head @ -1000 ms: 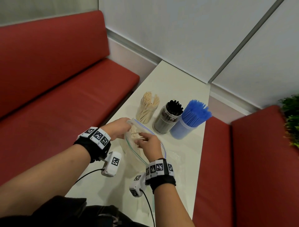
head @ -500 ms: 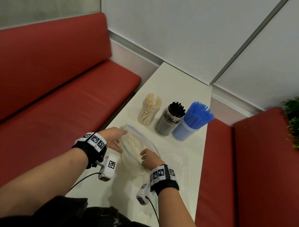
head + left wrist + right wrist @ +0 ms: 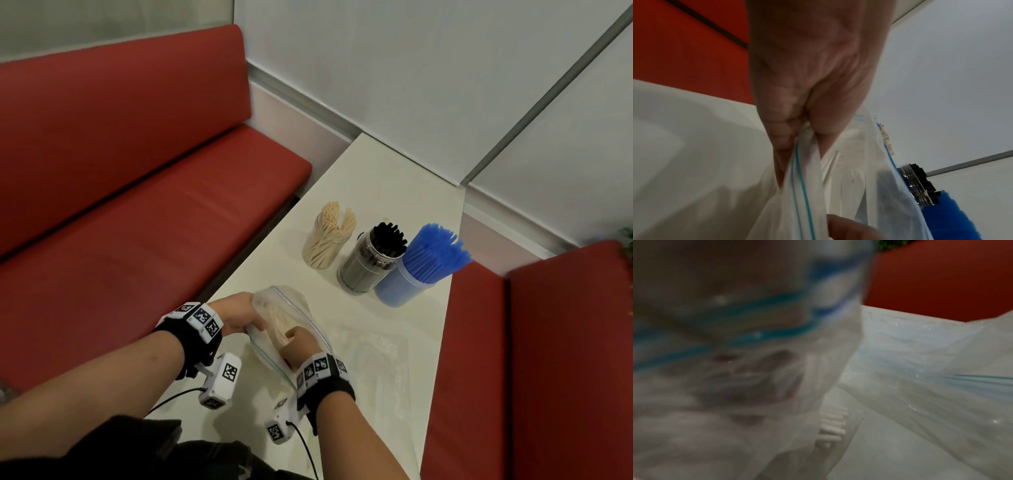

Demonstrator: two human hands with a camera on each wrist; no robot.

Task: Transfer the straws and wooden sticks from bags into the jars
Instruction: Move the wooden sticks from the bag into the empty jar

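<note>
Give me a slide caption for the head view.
Left hand holds a zip bag open while right hand reaches in, near three filled jars.

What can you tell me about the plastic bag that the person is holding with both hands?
The bag is a clear zip bag of thin, crinkled plastic with blue-green lines along its mouth. It is open and rests low on the white table, in front of three jars. The left hand pinches its rim at the zip line, seen closely in the left wrist view. The right hand reaches into the mouth. Pale wooden sticks lie inside. Another crumpled clear bag lies beside it.
</note>
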